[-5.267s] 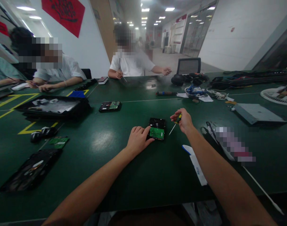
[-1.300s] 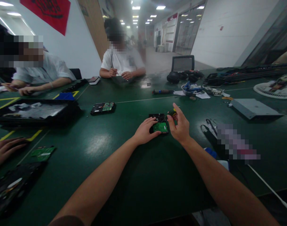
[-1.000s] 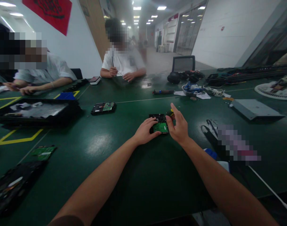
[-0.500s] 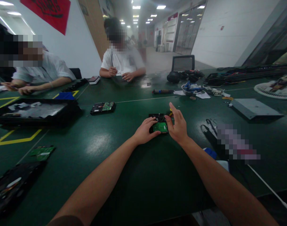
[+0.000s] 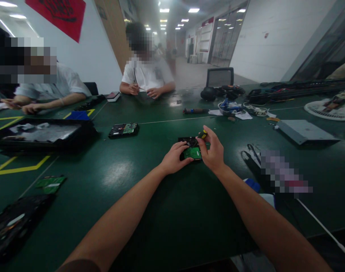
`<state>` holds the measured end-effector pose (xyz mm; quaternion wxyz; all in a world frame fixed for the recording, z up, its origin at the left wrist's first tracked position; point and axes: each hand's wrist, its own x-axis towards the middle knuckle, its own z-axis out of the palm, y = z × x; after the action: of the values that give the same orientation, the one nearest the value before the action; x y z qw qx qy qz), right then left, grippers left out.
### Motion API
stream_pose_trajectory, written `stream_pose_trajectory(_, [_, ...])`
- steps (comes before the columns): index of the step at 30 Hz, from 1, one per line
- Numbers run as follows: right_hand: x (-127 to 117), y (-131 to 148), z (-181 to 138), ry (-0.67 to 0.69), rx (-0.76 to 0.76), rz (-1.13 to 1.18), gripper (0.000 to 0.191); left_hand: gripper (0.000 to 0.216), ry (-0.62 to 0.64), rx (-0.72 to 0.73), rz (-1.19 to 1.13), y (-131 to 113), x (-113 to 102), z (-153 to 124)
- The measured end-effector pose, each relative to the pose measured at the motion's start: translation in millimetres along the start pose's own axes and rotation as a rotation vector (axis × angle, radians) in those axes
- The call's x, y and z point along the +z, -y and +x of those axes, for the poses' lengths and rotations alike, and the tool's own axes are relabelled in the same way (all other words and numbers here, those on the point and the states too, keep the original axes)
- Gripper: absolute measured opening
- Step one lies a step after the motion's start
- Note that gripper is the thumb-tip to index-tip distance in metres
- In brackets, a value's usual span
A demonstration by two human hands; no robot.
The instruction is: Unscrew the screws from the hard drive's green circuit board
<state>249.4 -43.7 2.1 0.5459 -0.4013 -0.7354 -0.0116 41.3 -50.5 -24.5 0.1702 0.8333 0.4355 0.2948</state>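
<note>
- On the table, our left hand clasps the drive.
- Our right hand grips the screwdriver over it: a screw-turning step, we judge.
- The next move likely calls for steady pressure while turning.

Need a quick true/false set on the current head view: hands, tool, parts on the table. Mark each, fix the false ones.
1. The right hand holds a screwdriver with yellow on its handle. True.
2. The left hand is lifted clear of the hard drive. False: it touches the hard drive.
3. A green board shows on that hard drive. True.
4. The grey metal box lies left of both hands. False: it lies to their right.
5. The black tray lies left of the second hard drive. True.
</note>
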Motion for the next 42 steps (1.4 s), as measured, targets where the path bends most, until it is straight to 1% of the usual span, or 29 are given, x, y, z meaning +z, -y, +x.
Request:
stream_pose_trajectory(3, [-0.2, 1.4, 2.1, -0.03, -0.024, -0.045, 0.053, 0.063, 0.002, -0.005, 0.005, 0.3, 0.3, -0.1])
stream_pose_trajectory(9, [0.2, 0.7, 1.3, 0.024, -0.026, 0.02, 0.06, 0.063, -0.001, -0.016, 0.002, -0.2, -0.1, -0.3])
stream_pose_trajectory(13, [-1.1, 0.7, 1.8, -0.023, -0.035, -0.026, 0.058, 0.062, -0.003, -0.01, 0.0, -1.4, -1.2, -0.6])
stream_pose_trajectory(15, [-2.4, 1.7, 2.6, -0.026, -0.035, -0.041, 0.057, 0.061, -0.003, -0.008, -0.005, -1.5, -1.4, -0.8])
stream_pose_trajectory(21, [-2.9, 1.6, 1.7, 0.04, -0.018, 0.014, 0.06, 0.062, -0.01, -0.008, -0.014, -0.5, -1.2, -0.4])
stream_pose_trajectory(27, [-2.0, -0.9, 0.0, -0.012, -0.009, -0.026, 0.06, 0.063, -0.007, 0.004, -0.004, 0.4, -0.3, 0.3])
stream_pose_trajectory(30, [-1.9, -1.2, -0.4, -0.013, -0.006, -0.046, 0.059, 0.061, -0.014, 0.011, -0.005, 0.8, 0.2, 0.3])
stream_pose_trajectory(35, [-0.3, -1.3, -1.3, 0.003, 0.033, 0.038, 0.061, 0.063, -0.011, 0.003, -0.003, 0.1, -0.7, 0.2])
stream_pose_trajectory(42, [-2.3, 2.2, 1.0, 0.008, -0.029, -0.015, 0.06, 0.062, -0.012, 0.0, -0.006, -0.2, -0.6, 0.5])
